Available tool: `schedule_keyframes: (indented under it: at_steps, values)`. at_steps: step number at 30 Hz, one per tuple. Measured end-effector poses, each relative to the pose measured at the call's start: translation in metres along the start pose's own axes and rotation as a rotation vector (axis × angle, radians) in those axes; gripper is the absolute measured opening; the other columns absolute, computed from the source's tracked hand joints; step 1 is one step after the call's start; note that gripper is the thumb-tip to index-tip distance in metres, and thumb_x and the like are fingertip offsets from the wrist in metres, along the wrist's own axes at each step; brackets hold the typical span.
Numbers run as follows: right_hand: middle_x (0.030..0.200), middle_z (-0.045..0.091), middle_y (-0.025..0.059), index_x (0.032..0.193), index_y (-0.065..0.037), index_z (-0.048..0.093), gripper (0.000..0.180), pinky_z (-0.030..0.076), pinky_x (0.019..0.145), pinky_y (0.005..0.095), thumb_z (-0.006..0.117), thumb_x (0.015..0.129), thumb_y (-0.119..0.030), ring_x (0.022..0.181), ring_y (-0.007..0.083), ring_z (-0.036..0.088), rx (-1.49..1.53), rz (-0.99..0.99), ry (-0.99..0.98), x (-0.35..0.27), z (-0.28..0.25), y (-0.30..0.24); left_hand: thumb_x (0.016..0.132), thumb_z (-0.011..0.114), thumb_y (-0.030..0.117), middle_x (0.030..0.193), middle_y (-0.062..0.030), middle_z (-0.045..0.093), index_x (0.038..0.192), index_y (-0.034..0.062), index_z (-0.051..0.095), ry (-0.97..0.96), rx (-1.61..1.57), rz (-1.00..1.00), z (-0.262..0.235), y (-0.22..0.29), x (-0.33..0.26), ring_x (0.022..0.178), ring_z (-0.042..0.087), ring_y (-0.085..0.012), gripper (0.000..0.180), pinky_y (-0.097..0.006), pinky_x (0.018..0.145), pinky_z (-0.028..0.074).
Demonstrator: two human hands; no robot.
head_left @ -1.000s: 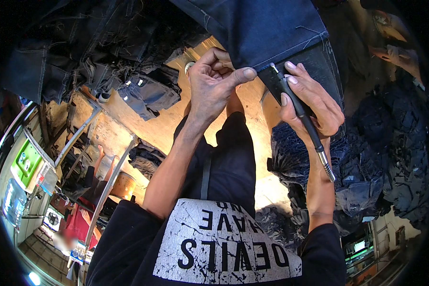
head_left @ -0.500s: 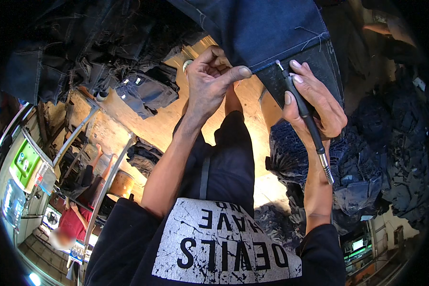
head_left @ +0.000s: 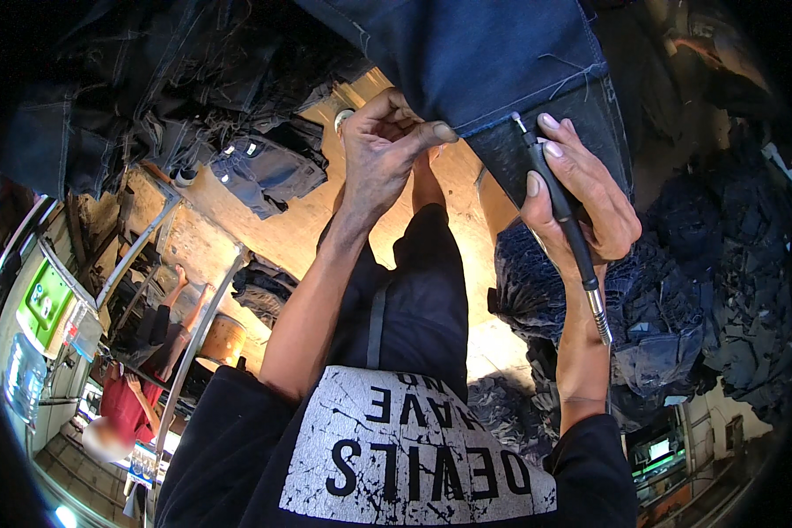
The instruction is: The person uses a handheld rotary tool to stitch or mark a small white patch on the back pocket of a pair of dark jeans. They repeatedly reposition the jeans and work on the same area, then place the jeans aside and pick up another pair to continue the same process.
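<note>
A dark blue denim garment hangs down from the top of the view, its stitched hem running slantwise across. My left hand has its thumb and fingers closed on the hem's left edge. In my right hand, a black rotary tool handpiece is gripped like a pen. A flexible metal spring sleeve comes out of its lower end. Its small pale rounded tip is at the hem seam; whether it touches the cloth I cannot tell. Loose threads hang near the hem's right side.
Folded dark jeans lie on the floor at the left. Heaps of dark denim stand at the right, with more hanging at the upper left. A metal rail and a person in a red shirt are at the lower left.
My left hand and the hem it pinches have shifted very slightly left. The handpiece and my right hand have barely moved.
</note>
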State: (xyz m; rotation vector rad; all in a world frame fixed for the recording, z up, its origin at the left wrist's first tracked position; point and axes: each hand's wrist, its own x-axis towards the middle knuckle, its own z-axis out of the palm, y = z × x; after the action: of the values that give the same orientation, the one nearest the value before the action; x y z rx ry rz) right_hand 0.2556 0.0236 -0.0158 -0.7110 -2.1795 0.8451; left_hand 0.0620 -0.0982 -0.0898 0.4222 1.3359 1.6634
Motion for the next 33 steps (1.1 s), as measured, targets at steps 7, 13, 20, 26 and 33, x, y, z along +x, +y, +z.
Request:
schedule_keyframes:
  at_steps: [7, 13, 20, 26, 33]
  values:
    - [0.110, 0.081, 0.0223, 0.111, -0.001, 0.079, 0.033, 0.062, 0.102, 0.0502, 0.085, 0.079, -0.005, 0.111, 0.0365, 0.078, -0.008, 0.012, 0.021, -0.001, 0.000, 0.001, 0.086, 0.090, 0.003, 0.103, -0.0114, 0.080, 0.109, -0.0025, 0.073, 0.002, 0.026, -0.057, -0.003, 0.001, 0.000, 0.093, 0.076, -0.0140, 0.029, -0.030, 0.091, 0.062]
    - [0.111, 0.080, 0.0224, 0.111, -0.001, 0.079, 0.033, 0.061, 0.103, 0.0507, 0.085, 0.079, -0.005, 0.111, 0.0365, 0.078, -0.036, 0.025, 0.033, -0.001, 0.000, 0.001, 0.086, 0.088, 0.001, 0.104, -0.0110, 0.080, 0.111, -0.0025, 0.074, -0.009, -0.035, 0.025, -0.002, -0.010, 0.004, 0.095, 0.076, -0.0145, 0.029, -0.032, 0.093, 0.061]
    - [0.112, 0.080, 0.0227, 0.112, -0.001, 0.079, 0.032, 0.061, 0.103, 0.0508, 0.085, 0.081, -0.005, 0.112, 0.0376, 0.078, -0.042, 0.027, 0.030, -0.002, -0.002, 0.001, 0.087, 0.088, -0.001, 0.109, -0.0111, 0.080, 0.114, -0.0034, 0.074, 0.021, -0.007, 0.004, 0.000, -0.014, 0.005, 0.098, 0.075, -0.0142, 0.031, -0.031, 0.094, 0.060]
    - [0.112, 0.080, 0.0224, 0.113, -0.001, 0.079, 0.033, 0.060, 0.104, 0.0519, 0.085, 0.081, -0.005, 0.113, 0.0378, 0.077, -0.016, 0.046, 0.056, -0.004, -0.001, 0.003, 0.087, 0.087, -0.002, 0.110, -0.0113, 0.080, 0.113, -0.0038, 0.073, 0.026, -0.018, -0.008, 0.000, -0.013, 0.005, 0.101, 0.075, -0.0147, 0.030, -0.030, 0.094, 0.060]
    - [0.113, 0.080, 0.0227, 0.114, -0.001, 0.079, 0.033, 0.060, 0.104, 0.0532, 0.085, 0.081, -0.006, 0.113, 0.0378, 0.077, -0.013, 0.025, 0.040, -0.003, -0.001, 0.005, 0.088, 0.087, -0.002, 0.108, -0.0120, 0.081, 0.110, -0.0041, 0.073, 0.035, 0.002, 0.003, 0.002, -0.015, 0.009, 0.098, 0.077, -0.0160, 0.027, -0.030, 0.090, 0.061]
